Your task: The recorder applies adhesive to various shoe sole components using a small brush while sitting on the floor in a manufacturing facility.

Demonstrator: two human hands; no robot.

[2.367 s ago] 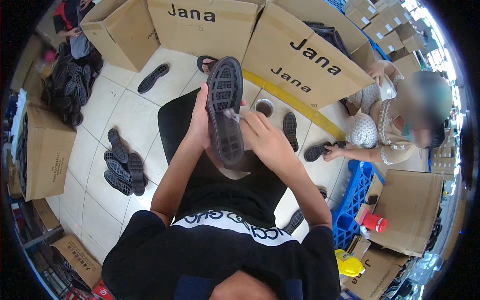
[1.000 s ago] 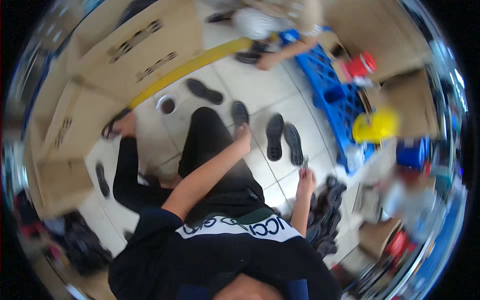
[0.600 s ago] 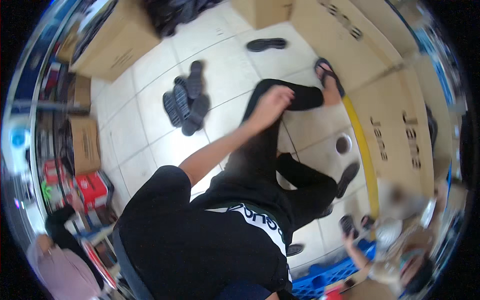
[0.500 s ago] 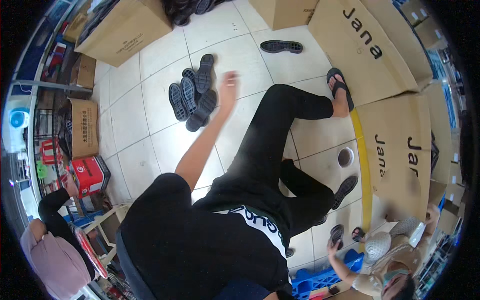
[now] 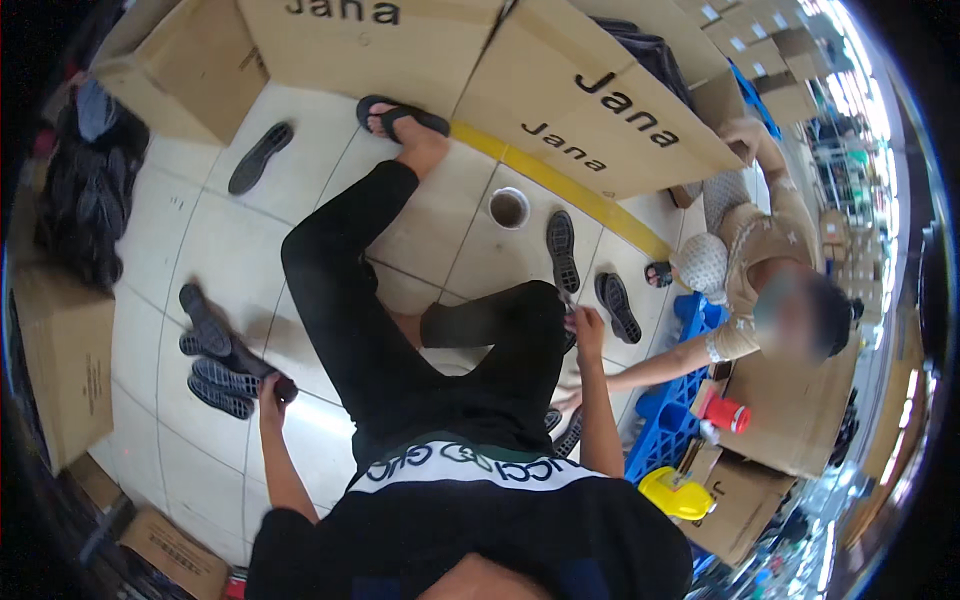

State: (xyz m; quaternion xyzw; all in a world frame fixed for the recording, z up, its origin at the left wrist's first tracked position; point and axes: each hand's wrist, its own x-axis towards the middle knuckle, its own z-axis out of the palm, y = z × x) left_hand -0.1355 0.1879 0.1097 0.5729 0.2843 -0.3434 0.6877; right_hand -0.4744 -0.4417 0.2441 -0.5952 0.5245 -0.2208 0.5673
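Note:
My left hand (image 5: 270,398) is closed on the end of a dark shoe sole (image 5: 250,362) at the edge of a small pile on the tiled floor. Beside it lie several more black soles, among them a ridged sole (image 5: 222,378) and a sole with its underside up (image 5: 205,318). Next to my bent right knee, my right hand (image 5: 588,328) has its fingers pinched together; what they hold, if anything, is too small to make out. Near that knee lie a black sole (image 5: 562,252) and another black sole (image 5: 619,308).
A co-worker (image 5: 770,270) at the right stretches an arm towards soles beside my right forearm. Tall cardboard boxes (image 5: 560,90) line the far side. A round cup (image 5: 509,207) stands on the floor; a lone sole (image 5: 260,158) lies far left. A blue pallet (image 5: 665,415) is at right.
The view has swung to the right. My left hand, blurred above the floor before, now grips a sole at the pile. My right hand has come into view. The co-worker's hand has released a sole.

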